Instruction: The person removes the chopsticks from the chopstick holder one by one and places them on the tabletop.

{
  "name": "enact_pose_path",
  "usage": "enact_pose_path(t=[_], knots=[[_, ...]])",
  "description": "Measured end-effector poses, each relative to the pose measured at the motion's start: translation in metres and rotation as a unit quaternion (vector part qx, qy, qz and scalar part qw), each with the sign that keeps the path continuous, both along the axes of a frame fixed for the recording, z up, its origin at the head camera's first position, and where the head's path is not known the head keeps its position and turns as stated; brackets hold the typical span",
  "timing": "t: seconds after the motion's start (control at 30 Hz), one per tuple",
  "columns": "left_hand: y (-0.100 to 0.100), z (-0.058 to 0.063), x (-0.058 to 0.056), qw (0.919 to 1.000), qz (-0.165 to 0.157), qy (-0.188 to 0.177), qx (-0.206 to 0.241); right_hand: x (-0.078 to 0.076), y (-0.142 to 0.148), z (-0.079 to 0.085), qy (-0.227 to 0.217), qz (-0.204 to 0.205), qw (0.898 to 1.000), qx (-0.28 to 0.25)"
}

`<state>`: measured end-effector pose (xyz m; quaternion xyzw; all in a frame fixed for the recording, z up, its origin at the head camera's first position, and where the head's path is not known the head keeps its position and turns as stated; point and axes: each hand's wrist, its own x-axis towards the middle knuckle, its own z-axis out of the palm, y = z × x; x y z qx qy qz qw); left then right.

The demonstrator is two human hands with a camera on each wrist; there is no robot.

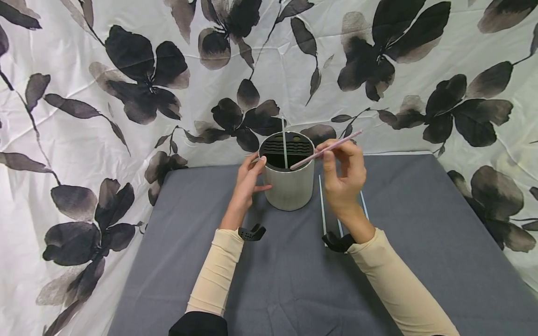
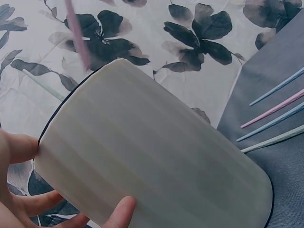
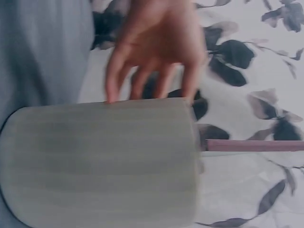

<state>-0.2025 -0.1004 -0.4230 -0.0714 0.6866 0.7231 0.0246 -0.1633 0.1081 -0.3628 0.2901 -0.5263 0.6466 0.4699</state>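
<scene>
A cylindrical pale grey utensil holder (image 1: 288, 191) with a dark slotted insert stands upright on the table. My left hand (image 1: 245, 184) grips its left side, thumb at the near rim and fingers spread along the wall. Between thumb and fingers, my right hand (image 1: 346, 179) pinches a pink chopstick (image 1: 332, 146). It slants down leftward, its lower end over the holder's near right rim. A pale green chopstick (image 1: 284, 140) stands in the holder, leaning a little. In the right wrist view the pink chopstick (image 3: 256, 145) overlaps the holder's mouth.
To the holder's right lie several loose chopsticks, partly hidden by the right hand: blue (image 2: 278, 86), pink (image 2: 273, 109) and pale green (image 2: 275, 139) ones. A grey cloth (image 1: 286, 280) covers the table. Behind it hangs a white floral curtain (image 1: 302, 70).
</scene>
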Motion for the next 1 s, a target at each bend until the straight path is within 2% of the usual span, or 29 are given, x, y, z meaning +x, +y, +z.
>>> enact_pose_path(t=[0.2,0.5,0.57,0.63,0.7,0.77,0.87,1.0], knots=[[-0.001,-0.001,-0.001,1.0,-0.002,-0.001,0.003,0.013,0.015,0.013,-0.056,0.039,0.997,-0.044],[-0.001,-0.001,-0.003,1.0,-0.002,-0.002,0.002,0.018,0.042,0.014,-0.136,0.033,0.99,-0.021],[-0.001,0.0,-0.003,1.0,-0.001,-0.002,0.001,0.016,0.05,0.011,-0.16,0.04,0.986,-0.012],[-0.001,0.0,-0.003,1.0,0.001,0.0,0.001,0.014,0.058,0.007,-0.192,0.065,0.979,-0.012],[-0.001,0.0,-0.003,1.0,0.001,0.001,0.001,0.01,0.067,0.002,-0.234,0.091,0.968,-0.017],[-0.001,0.0,-0.004,1.0,0.002,0.0,0.001,0.007,0.077,-0.004,-0.287,0.117,0.95,-0.028],[-0.001,0.0,-0.004,1.0,0.002,-0.001,-0.001,0.003,0.094,-0.015,-0.373,0.143,0.916,-0.031],[-0.001,0.0,-0.003,1.0,0.002,-0.003,-0.004,-0.003,0.118,-0.034,-0.473,0.169,0.865,-0.019]])
